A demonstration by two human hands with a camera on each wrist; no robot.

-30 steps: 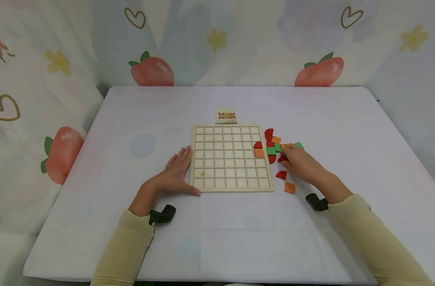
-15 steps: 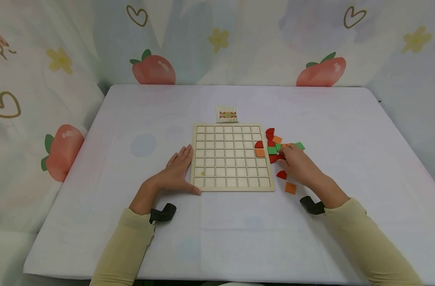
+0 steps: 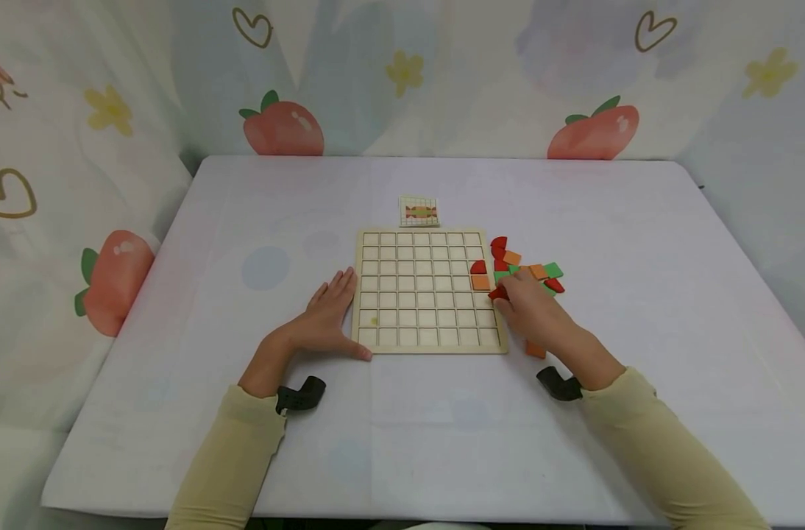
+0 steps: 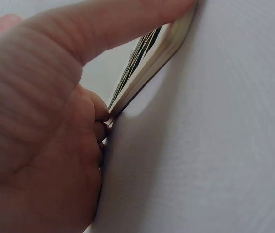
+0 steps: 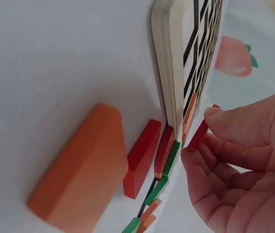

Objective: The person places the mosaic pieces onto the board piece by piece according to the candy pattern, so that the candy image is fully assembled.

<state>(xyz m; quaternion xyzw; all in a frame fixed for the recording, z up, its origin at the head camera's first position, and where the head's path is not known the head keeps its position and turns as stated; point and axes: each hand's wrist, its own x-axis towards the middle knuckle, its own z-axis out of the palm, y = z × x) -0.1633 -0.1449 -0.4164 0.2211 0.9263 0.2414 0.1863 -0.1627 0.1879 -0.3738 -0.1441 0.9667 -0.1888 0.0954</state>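
Observation:
My left hand (image 3: 323, 318) lies with fingers spread along the left side of the wooden grid board (image 3: 425, 300), its thumb at the near left corner. In the left wrist view the thumb (image 4: 113, 24) reaches over the board's edge. With thumb and fingertips, my right hand (image 3: 541, 313) pinches a red quarter-circle tile (image 5: 199, 136), close to the board's right rim. On the board, one red rounded tile (image 3: 478, 267) sits in the right column, and an orange square tile (image 3: 480, 283) is in the cell just nearer to me.
Loose red, orange and green tiles lie right of the board, among them a green tile (image 3: 552, 270) and an orange square (image 3: 536, 350) partly behind the right hand. A small pattern card (image 3: 419, 212) is just beyond the board's far edge.
My right hand has moved left from the loose tiles to the board's right rim, carrying the red tile. Red and green tiles it covered now show. The left hand stays put.

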